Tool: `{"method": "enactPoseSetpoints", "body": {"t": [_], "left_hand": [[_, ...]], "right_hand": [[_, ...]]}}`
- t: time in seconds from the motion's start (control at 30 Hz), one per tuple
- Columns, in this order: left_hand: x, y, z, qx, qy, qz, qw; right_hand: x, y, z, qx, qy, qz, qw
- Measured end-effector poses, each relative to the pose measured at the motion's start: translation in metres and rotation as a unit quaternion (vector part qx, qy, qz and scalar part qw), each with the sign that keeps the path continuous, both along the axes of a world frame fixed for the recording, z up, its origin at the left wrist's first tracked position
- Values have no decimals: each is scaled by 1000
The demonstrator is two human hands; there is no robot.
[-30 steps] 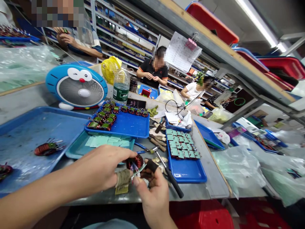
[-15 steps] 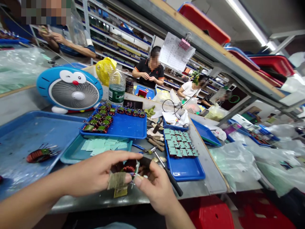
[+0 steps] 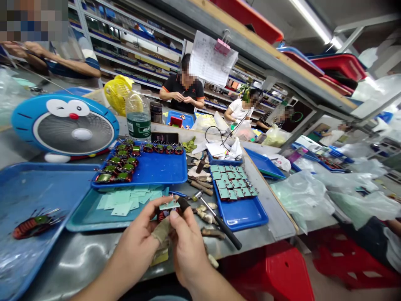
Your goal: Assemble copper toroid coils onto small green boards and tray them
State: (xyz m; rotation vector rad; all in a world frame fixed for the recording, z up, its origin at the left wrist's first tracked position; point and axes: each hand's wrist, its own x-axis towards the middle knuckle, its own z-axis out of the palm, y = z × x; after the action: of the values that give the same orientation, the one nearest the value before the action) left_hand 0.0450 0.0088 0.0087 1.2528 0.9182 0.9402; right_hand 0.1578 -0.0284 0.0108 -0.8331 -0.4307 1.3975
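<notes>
Left hand and right hand pinch red wire-wound coil topped by pale-green board, near front edge of grey metal worktop.

We judge this a workshop for small wound parts. A metal counter spans 6 to 8 o'clock. Toward 9, near centre, we log a blue tray bearing rows of wire-wound coils. At 5 o'clock: a hammer just beside a second blue tray part-filled with green cards. We note loaded racks at 11, a person in a dark shirt before them; another in white nearer 2. Papers clipped at 12, strip light between 1 and 2.
</notes>
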Motion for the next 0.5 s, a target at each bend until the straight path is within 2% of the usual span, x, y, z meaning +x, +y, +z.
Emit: {"method": "enactPoseSetpoints", "body": {"t": [0.3,0.5], "left_hand": [[-3,0,-1,80,134,10,988],[-2,1,-3,86,144,7,986]], "right_hand": [[-3,-3,-14,0,-68,-39,997],[-3,-5,-12,-17,-118,-53,991]]}}
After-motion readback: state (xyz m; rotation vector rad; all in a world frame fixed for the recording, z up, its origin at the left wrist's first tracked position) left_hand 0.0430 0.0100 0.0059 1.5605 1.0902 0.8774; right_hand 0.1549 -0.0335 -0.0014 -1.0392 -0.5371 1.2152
